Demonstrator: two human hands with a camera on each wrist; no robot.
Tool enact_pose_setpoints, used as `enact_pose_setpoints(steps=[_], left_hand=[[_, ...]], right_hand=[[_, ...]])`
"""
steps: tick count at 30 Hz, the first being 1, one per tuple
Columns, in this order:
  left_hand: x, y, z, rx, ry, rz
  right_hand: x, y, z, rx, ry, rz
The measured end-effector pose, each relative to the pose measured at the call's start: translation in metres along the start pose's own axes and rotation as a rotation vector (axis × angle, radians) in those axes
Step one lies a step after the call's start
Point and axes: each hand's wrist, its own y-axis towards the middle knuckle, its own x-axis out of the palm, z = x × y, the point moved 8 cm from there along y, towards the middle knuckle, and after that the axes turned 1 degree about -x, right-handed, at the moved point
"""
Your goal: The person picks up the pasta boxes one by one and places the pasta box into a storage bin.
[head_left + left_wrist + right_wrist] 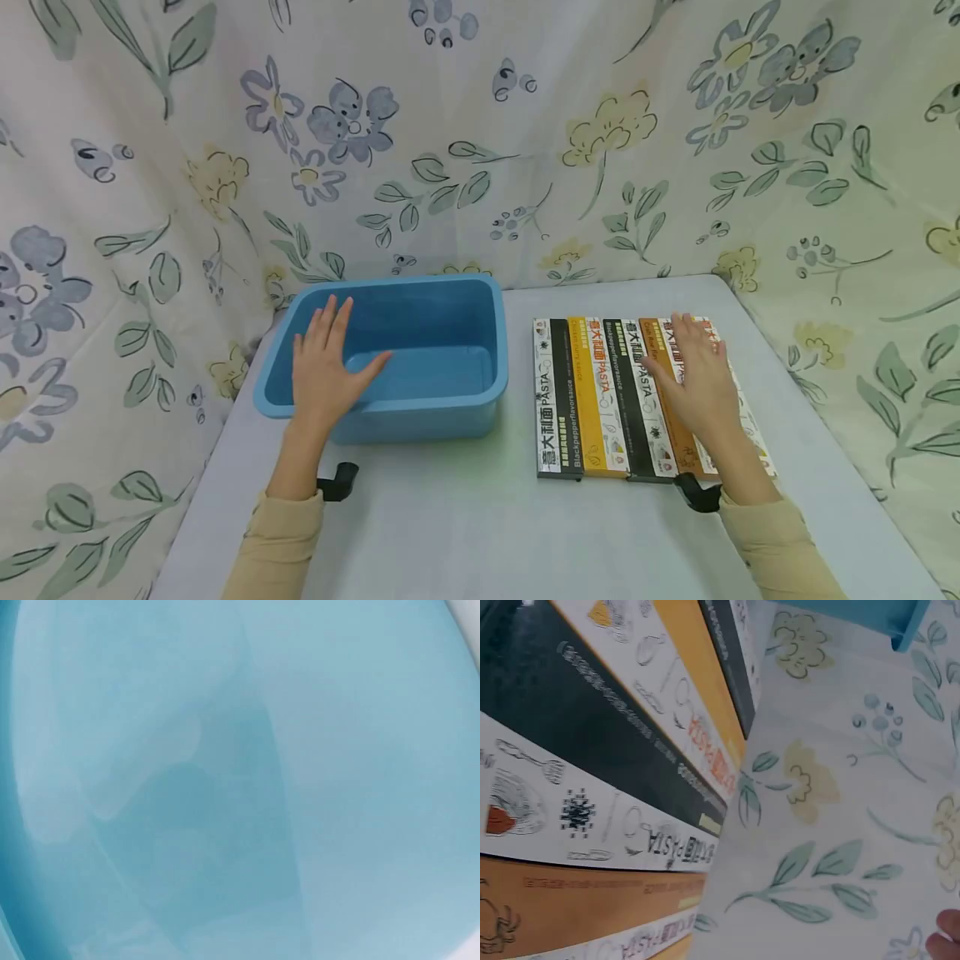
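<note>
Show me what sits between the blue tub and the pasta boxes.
Just a narrow strip of bare white tabletop lies between the blue tub and the pasta boxes; the head view shows it.

Hands: two — one left hand [324, 377], one right hand [699, 390]. Pasta boxes [564, 400]: five countable, right end of row partly covered. Tub [420, 425]: one. Table [480, 533]: one. Sleeves [277, 542]: two. Black wrist pieces [341, 483]: two. Floral cloth [450, 108] — panel count unclear.

Tub [420, 405] beside boxes [636, 408] (narrow gap [521, 383])
</note>
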Motion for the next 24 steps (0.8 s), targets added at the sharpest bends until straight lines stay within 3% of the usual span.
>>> enact_pose_setpoints(steps=[6, 12, 16, 20, 24], left_hand=[[-0.017, -0.011, -0.008, 0.076, -0.084, 0.194], [-0.036, -0.024, -0.031, 0.034, -0.024, 0.307], [-0.043, -0.034, -0.053, -0.056, 0.013, 0.297], [-0.043, -0.043, -0.073, -0.146, -0.014, 0.233], [-0.039, -0.05, -0.084, -0.211, -0.039, 0.164]], right_hand=[[0.001, -0.019, 0.011, -0.034, 0.017, 0.065], [0.0, -0.042, 0.041, 0.04, 0.018, 0.11], [0.001, -0.063, 0.07, 0.173, -0.003, 0.084], [0.006, -0.084, 0.1, 0.318, -0.024, 0.006], [0.013, -0.1, 0.121, 0.415, -0.034, -0.08]])
